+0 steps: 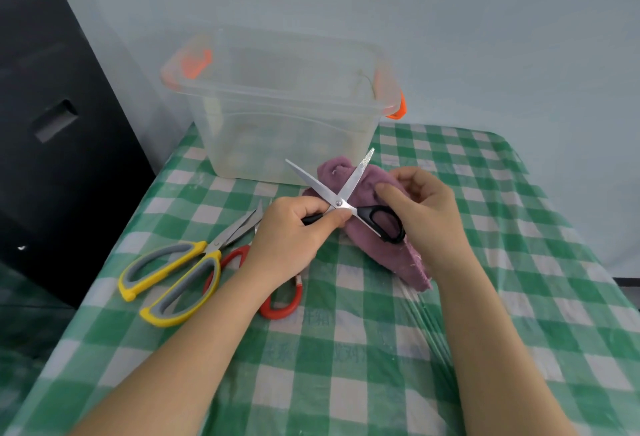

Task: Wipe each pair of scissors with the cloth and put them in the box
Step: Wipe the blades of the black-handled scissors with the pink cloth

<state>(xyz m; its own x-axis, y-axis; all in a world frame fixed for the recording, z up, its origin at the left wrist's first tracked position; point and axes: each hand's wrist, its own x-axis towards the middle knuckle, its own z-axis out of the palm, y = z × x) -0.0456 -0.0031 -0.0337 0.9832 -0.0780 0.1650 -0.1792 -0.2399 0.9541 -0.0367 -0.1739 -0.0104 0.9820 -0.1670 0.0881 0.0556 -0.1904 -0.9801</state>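
1. Yellow scissors (173, 274) and red scissors (277, 300) lie left on the checked table (381, 349) — the left arm covers part of the red pair.
2. Clear box (287, 106) stands behind.
3. Left hand (294, 231) grips the black scissors (346, 200) — blades spread wide, above the cloth (374, 228).
4. Right hand (422, 207) pinches the cloth.

Green-and-white check on the cloth covering the desk (381, 349); purple for the wiping cloth (388, 252). Black handles and silver blades on the held scissors (341, 203), yellow-and-grey handles on another pair (173, 280), red on a third (282, 304). Clear box (287, 117) with orange latches, pale blue-grey wall (485, 20) behind.
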